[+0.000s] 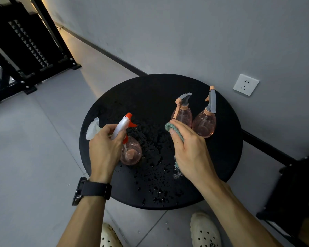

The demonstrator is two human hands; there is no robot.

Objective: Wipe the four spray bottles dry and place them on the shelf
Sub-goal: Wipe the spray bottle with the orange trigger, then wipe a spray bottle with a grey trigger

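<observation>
On the round black table [150, 90] stand several pink spray bottles. My left hand [103, 148] grips the neck of a bottle with a white and orange sprayer [130, 154] at the table's left. A clear white sprayer head [92, 129] pokes out behind that hand; its bottle is hidden. My right hand [189, 150] holds a teal cloth [175, 131] just in front of a pink bottle with a grey and peach sprayer [183, 113]. A second such bottle [204, 123] stands to its right.
Water drops [155, 157] cover the table's middle and front. A black metal shelf [25, 50] stands at the far left on the floor. A wall socket [246, 84] sits on the grey wall. Dark furniture [292, 193] is close on the right.
</observation>
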